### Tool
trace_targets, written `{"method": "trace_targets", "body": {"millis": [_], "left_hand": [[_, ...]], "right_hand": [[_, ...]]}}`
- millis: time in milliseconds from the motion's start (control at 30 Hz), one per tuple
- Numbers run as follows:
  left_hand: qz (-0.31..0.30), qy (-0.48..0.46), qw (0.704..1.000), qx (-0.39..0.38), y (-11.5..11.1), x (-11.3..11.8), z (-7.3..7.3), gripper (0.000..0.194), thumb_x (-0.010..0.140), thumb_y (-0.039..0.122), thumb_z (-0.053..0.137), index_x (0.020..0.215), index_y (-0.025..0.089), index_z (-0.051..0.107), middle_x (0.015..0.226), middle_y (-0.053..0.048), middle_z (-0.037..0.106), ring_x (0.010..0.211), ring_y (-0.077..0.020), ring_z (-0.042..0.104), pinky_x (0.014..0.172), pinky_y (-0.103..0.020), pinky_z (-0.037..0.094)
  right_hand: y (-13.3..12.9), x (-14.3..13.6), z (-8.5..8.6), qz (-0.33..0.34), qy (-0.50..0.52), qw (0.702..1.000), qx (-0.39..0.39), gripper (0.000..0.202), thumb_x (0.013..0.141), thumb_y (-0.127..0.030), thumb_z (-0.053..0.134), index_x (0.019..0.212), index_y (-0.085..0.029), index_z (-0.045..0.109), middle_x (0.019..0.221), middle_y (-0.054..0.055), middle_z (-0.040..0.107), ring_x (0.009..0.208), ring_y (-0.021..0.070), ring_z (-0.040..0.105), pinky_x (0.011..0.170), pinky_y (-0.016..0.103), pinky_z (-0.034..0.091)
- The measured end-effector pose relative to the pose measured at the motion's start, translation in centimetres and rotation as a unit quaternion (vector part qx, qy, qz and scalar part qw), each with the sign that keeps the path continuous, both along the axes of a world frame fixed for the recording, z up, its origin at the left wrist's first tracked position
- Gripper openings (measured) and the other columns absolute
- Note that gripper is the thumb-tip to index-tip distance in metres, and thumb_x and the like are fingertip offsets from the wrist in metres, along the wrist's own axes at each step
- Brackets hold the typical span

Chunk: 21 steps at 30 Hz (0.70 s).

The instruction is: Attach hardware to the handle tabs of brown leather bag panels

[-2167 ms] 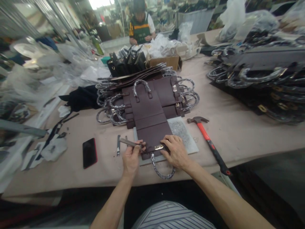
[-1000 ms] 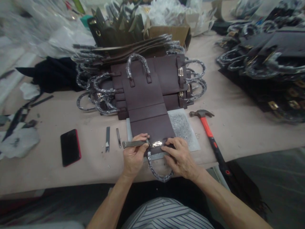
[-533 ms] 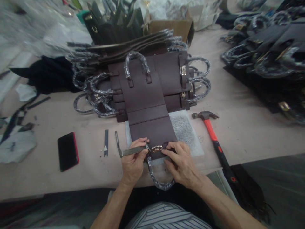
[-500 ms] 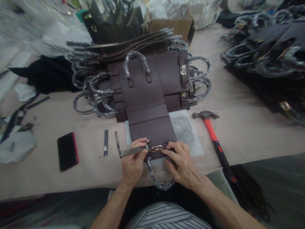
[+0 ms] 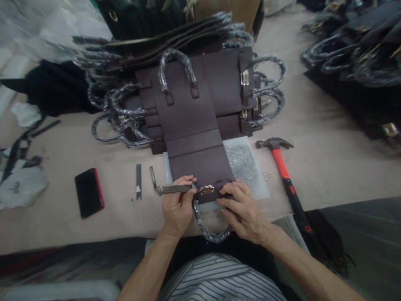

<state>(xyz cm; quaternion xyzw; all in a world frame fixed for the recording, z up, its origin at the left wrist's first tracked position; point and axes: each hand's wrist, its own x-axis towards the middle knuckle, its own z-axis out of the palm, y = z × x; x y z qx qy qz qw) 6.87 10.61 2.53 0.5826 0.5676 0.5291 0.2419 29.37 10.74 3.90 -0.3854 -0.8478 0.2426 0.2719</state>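
A dark brown leather bag panel (image 5: pixel 196 144) lies lengthwise in front of me, its near end between my hands. My left hand (image 5: pixel 177 209) is closed around a metal rod-like tool (image 5: pixel 172 189), which points left, and its fingertips rest by the gold clasp (image 5: pixel 206 190) on the panel. With bent fingers, my right hand (image 5: pixel 246 211) grips the panel's near right edge, just right of the clasp. Below the clasp a plastic-wrapped handle (image 5: pixel 209 236) hangs towards me. Another wrapped handle (image 5: pixel 175 56) stands at the panel's far end. The right fingertips are partly hidden.
A pale slab (image 5: pixel 246 167) lies under the panel. To the right is a claw hammer (image 5: pixel 283 171); to the left are a phone (image 5: pixel 89 193), a flat dark strip (image 5: pixel 138 182) and a thin metal piece (image 5: pixel 153 179). Stacked brown bags (image 5: pixel 228 90) stand behind.
The view has shifted slightly. The tool in my left hand has turned a little, and my right hand has moved slightly away from the clasp, still on the panel's edge.
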Motion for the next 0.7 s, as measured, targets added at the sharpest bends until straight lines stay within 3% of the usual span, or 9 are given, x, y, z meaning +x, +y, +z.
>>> {"method": "trace_targets", "body": {"millis": [133, 700], "left_hand": [[0.004, -0.015, 1.000, -0.008, 0.0, 0.1, -0.1, 0.006, 0.095, 0.025, 0.064, 0.097, 0.019, 0.067, 0.108, -0.007, 0.074, 0.103, -0.0210, 0.072, 0.097, -0.039, 0.058], [0.009, -0.051, 0.998, -0.025, -0.1, 0.2, -0.7, 0.009, 0.095, 0.026, 0.064, 0.098, 0.018, 0.067, 0.110, -0.008, 0.072, 0.097, -0.0197, 0.074, 0.093, -0.036, 0.059]], "right_hand": [[-0.1, -0.4, -0.1, -0.008, -0.022, 1.000, -0.001, 0.034, 0.089, -0.016, 0.056, 0.121, -0.022, 0.064, 0.122, 0.011, 0.058, 0.118, 0.0266, 0.052, 0.113, 0.060, 0.036], [-0.4, -1.7, 0.4, -0.042, -0.053, 0.998, -0.010, 0.038, 0.090, -0.013, 0.054, 0.126, -0.020, 0.063, 0.118, 0.010, 0.058, 0.110, 0.0259, 0.048, 0.106, 0.054, 0.039]]}}
